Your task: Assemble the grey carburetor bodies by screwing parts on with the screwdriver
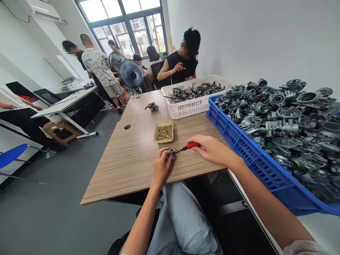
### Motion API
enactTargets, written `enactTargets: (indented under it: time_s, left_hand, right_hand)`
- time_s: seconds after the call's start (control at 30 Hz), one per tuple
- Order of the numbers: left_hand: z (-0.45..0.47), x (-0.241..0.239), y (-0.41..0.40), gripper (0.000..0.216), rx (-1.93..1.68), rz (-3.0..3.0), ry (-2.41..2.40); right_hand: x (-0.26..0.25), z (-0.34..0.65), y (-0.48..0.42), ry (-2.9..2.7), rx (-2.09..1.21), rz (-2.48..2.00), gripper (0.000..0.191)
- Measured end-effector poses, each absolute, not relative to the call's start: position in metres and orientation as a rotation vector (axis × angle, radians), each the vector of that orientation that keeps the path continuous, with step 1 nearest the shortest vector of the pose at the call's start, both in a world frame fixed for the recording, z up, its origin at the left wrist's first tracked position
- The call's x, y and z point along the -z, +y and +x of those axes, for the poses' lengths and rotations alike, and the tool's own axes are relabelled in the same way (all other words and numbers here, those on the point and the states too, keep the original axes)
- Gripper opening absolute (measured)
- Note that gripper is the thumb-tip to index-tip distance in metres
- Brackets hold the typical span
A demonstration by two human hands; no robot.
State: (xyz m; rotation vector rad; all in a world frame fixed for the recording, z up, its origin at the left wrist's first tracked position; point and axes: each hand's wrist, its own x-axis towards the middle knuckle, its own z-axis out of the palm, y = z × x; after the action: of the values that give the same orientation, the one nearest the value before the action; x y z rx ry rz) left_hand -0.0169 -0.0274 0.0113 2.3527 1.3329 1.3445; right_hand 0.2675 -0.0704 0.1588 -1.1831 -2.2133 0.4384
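Observation:
My left hand (161,165) is closed round a small grey metal part (171,152) resting on the wooden table (132,156). My right hand (211,148) grips a red-handled screwdriver (189,146), whose dark shaft points left with its tip on that part. Just beyond lies a small tan tray of brass screws (164,132). A single grey metal casting (152,106) sits farther up the table.
A blue crate (255,161) heaped with grey metal castings stands at my right. A white basket (191,104) with more castings is behind it, and a person in black sits there. Other people, two fans and desks fill the left and back.

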Motion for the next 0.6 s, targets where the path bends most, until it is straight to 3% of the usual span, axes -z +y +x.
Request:
enactTargets:
  time_s: [0.6]
  left_hand:
    - [-0.017,-0.010,-0.026,0.011,-1.346,2.359,1.330]
  right_hand:
    - [-0.166,0.251,-0.089,-2.295,-0.162,-1.268,0.029]
